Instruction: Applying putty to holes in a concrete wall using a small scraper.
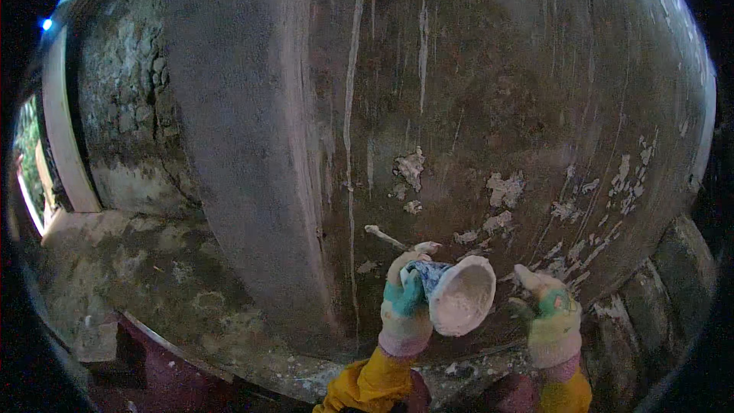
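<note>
My left hand [405, 298], in a stained white and teal work glove, grips a round cup [464, 296] with a blue patterned side. The cup is tilted so its mouth faces me, and a whitish paste coats its inside. A thin stick with a pale, coated end [384, 235] juts up and left from behind the left fingers; whether the hand holds it, I cannot tell. My right hand [552, 307], gloved alike, is close to the lower wall [474, 107]. Its index finger stretches out with the thumb apart, and nothing shows between them.
White splotches [506, 190] and long drips mark the brown wall. A grey, smoother strip [237, 107] runs down its left side. Further left are a rough stone wall [126, 92], a pale post [69, 122] and a bright opening. Below lies a dirty ledge [176, 283]; dark blocks [650, 306] stand right.
</note>
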Demonstrator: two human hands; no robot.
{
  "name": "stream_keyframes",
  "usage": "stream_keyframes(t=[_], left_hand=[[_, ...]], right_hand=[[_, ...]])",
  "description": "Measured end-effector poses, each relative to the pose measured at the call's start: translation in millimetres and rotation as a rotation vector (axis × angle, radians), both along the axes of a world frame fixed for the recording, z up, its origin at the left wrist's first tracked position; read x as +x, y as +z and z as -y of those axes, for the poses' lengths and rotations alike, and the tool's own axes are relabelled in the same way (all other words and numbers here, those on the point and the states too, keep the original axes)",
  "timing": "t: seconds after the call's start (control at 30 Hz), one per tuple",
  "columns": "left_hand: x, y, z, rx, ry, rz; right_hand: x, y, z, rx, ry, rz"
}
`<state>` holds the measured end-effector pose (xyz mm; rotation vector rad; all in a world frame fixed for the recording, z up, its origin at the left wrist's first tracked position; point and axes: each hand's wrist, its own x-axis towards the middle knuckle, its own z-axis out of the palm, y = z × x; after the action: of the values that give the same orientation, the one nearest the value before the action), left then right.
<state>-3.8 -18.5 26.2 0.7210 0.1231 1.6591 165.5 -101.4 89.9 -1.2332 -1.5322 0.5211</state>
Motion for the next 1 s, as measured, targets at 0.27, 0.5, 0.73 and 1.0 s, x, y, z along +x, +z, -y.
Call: stream_keyframes(t=[0.27, 0.5, 0.73, 1.0], left_hand=[[19.4, 8.1, 9.6, 0.186, -0.083, 0.008], [12.8, -6.0, -4.5, -0.008, -0.236, 0.149], [21.4, -36.8, 15.7, -0.079, -0.136, 0.064], [18.8, -41.9, 20.2, -0.041, -0.276, 0.206]], right_hand=[[1.4, -28.5, -49.5, -0.354, 0.503, -0.848], [23.9, 13.8, -94.8, 0.323, 0.081, 0.525], [3.0, 27.9, -109.5, 0.657, -0.107, 0.657], [-2.4, 36.0, -111.4, 0.664, -0.229, 0.677]])
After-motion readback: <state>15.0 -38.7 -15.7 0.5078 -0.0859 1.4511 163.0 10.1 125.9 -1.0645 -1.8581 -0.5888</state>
